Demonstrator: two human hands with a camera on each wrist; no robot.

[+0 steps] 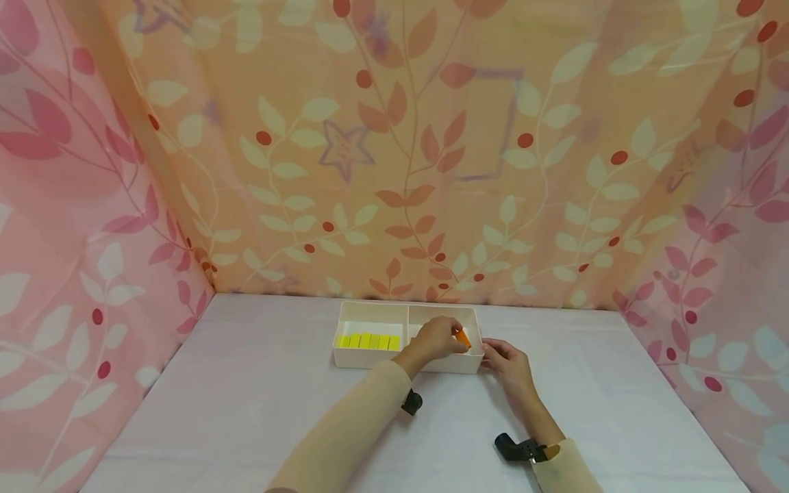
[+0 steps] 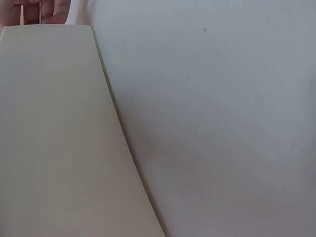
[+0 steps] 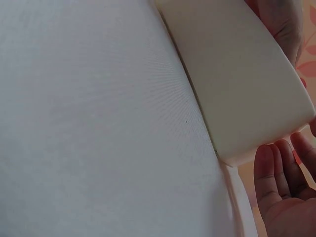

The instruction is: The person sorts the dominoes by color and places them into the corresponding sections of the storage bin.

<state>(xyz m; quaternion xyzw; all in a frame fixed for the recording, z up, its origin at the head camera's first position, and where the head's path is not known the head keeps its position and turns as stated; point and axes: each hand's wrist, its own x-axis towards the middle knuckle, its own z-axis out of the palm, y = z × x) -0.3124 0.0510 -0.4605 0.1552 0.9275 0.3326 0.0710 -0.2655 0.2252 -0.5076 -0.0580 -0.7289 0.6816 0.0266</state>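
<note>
A cream box [image 1: 370,358] with two compartments stands near the back of the table. My left hand [image 1: 436,337] reaches over its front wall into the right compartment and pinches a small orange block [image 1: 463,338]. The hand hides part of that compartment's floor. At the box's right end, my right hand [image 1: 509,361] touches the outer wall; its fingers [image 3: 266,170] look mostly straight in the right wrist view. The left wrist view is largely filled by the box's side [image 2: 54,123]. Several yellow blocks [image 1: 370,342] stand in a row in the left compartment.
A divider [image 1: 407,325] separates the compartments. White cloth covers the table [image 1: 246,397]. Patterned curtains [image 1: 277,205] rise behind the box and along both sides. Black wrist cameras [image 1: 411,402] are strapped to both wrists.
</note>
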